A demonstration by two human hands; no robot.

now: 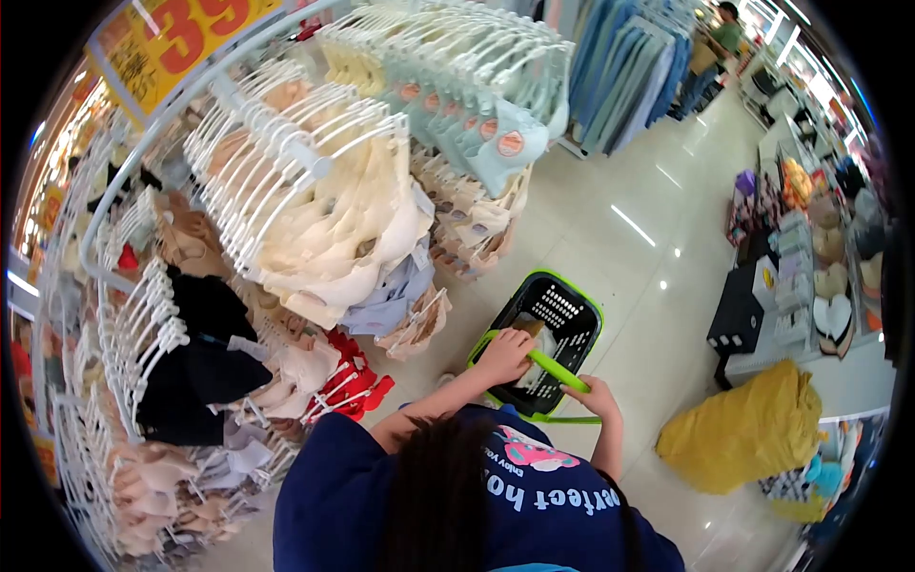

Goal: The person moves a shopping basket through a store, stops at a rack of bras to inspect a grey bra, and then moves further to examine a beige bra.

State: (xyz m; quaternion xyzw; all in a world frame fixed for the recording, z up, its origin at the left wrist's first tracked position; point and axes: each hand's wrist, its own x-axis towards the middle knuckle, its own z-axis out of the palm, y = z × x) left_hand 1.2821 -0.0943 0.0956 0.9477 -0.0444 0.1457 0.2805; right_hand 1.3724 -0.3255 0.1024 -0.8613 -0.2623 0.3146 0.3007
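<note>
In front of me is a black shopping basket (583,322) with a bright green rim. My left hand (506,357) is closed around its green handle (555,368) near the left end. At the right end of that handle, my right hand (598,397) grips it with curled fingers. Inside the basket lie something white (543,345) and something brown, partly covered by my left hand; I cannot make out what they are.
Racks of bras (334,229) on white hangers crowd the left side. Jeans (624,81) hang at the back. To the right are a yellow sack (743,429), a black box (736,310) and shelves of slippers (832,315). A person (724,38) is far back.
</note>
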